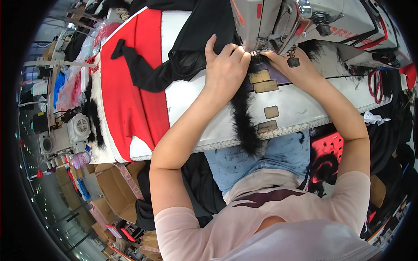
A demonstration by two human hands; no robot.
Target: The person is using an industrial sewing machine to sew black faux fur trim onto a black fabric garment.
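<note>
Black fabric (200,32) lies up against the sewing machine (278,21), with a long narrow black piece trailing left over red cloth (130,78). My left hand (227,69) is on its right edge, fingertips bunched beside the presser foot and one outer finger raised. From below that hand, a fluffy black fur strip (244,117) runs down over the table's front edge toward my lap. My right hand (296,69) reaches in from the other side, fingers closed near the presser foot. The machine head partly covers those fingers, so what they hold is hidden.
The white sewing table (193,126) has a ruler strip along its front edge. A metal plate (265,86) is set near the needle. Past the table's left end are another machine's motor (80,126) and cardboard boxes (115,187). A red perforated panel (327,150) stands beside my lap.
</note>
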